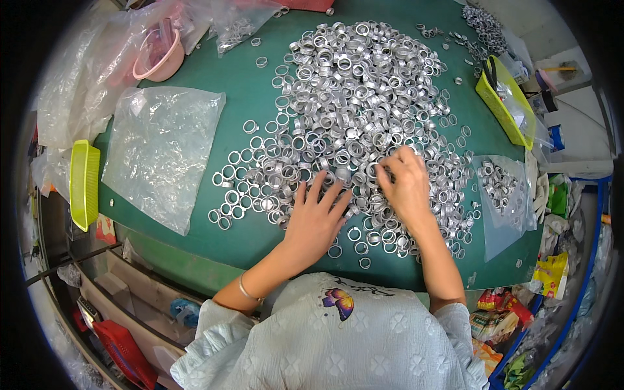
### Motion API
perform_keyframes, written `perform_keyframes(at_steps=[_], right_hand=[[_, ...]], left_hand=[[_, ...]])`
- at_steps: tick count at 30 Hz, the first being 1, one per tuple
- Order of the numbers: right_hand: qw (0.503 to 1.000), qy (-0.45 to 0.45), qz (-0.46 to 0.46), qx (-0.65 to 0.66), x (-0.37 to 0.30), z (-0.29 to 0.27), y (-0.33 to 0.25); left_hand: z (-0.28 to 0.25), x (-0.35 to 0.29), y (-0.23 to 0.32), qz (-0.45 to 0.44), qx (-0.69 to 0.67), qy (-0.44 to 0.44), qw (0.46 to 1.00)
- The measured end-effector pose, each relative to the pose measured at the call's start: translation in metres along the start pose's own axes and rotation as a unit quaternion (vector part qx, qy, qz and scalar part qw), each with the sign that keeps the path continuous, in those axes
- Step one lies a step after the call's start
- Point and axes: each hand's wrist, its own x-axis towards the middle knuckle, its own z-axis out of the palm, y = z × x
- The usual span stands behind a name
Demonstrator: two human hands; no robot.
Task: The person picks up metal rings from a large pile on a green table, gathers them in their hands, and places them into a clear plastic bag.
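A large heap of silver metal rings point(364, 84) covers the middle of the green table point(175, 250), with loose rings scattered round its edges. My left hand point(316, 218) lies over the near left part of the heap, fingers spread and fingertips touching rings. To its right, my right hand point(406, 185) is bent down into the rings, thumb and fingers curled toward each other. Whatever sits between those fingertips is hidden or too small to name.
A clear plastic bag point(162, 149) lies flat at left, near a yellow-green basket point(84, 185) and a pink basin point(162, 58). Another yellow-green basket point(507, 104) stands at right, above a bag holding rings point(500, 188). Dark small parts point(484, 29) lie at the far right.
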Motion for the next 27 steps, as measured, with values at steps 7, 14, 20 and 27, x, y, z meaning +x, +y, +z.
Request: perform_keyframes(at_steps=[7, 14, 20, 27], right_hand=[[0.908, -0.038, 0.236, 0.345, -0.023, -0.033, 0.02], [0.65, -0.117, 0.356, 0.661, -0.033, -0.027, -0.012], [0.68, -0.153, 0.322, 0.641, -0.039, -0.025, -0.019], [0.926, -0.036, 0.225, 0.3, -0.023, -0.019, -0.009]], left_hand=[[-0.016, -0.02, 0.004, -0.001, -0.144, 0.022, 0.989], [-0.016, 0.009, 0.026, -0.118, -0.53, 0.075, 0.836], [-0.019, 0.015, 0.038, -0.106, -0.567, 0.067, 0.814], [-0.017, 0.013, 0.015, -0.086, -0.162, 0.17, 0.968]])
